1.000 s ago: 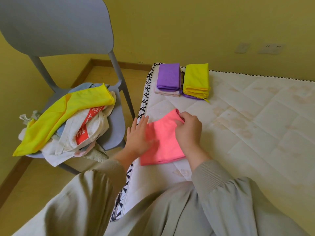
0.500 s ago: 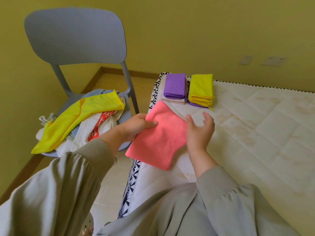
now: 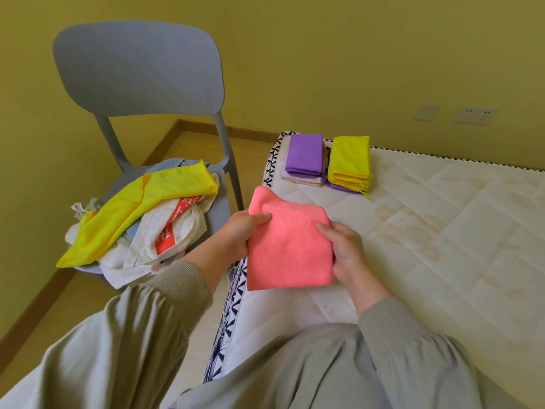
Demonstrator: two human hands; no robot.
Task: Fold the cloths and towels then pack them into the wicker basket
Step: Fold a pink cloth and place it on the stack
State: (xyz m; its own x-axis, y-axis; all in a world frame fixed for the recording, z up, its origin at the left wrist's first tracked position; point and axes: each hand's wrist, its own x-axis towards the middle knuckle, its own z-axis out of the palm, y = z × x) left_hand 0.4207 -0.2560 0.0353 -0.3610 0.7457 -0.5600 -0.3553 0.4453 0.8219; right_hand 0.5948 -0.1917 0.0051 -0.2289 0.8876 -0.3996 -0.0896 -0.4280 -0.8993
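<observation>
While both hands grip it, the pink cloth (image 3: 287, 246) sits folded into a rough rectangle over the left edge of the mattress (image 3: 442, 231), its upper left corner poking up. Fine, microfibre-like nap; soft rounded fold along the top. Left hand (image 3: 236, 234) pinches the left side, thumb on top. Right hand (image 3: 346, 255) clasps the right side, thumb on the face.

Mattress: quilted diamond stitching, pale stains, black-and-white patterned border. At its far left corner, two folded stacks side by side: purple cloth (image 3: 303, 154) atop a pale towel (image 3: 300, 180), folded yellow cloth (image 3: 349, 157) atop a second purple piece (image 3: 342, 187).

Grey plastic chair (image 3: 138, 69) stands beside the mattress. Its seat carries a loose heap: unfolded yellow cloth (image 3: 141, 208), white terry towel (image 3: 147, 240) with a red band, pale blue fabric (image 3: 169, 165) underneath
</observation>
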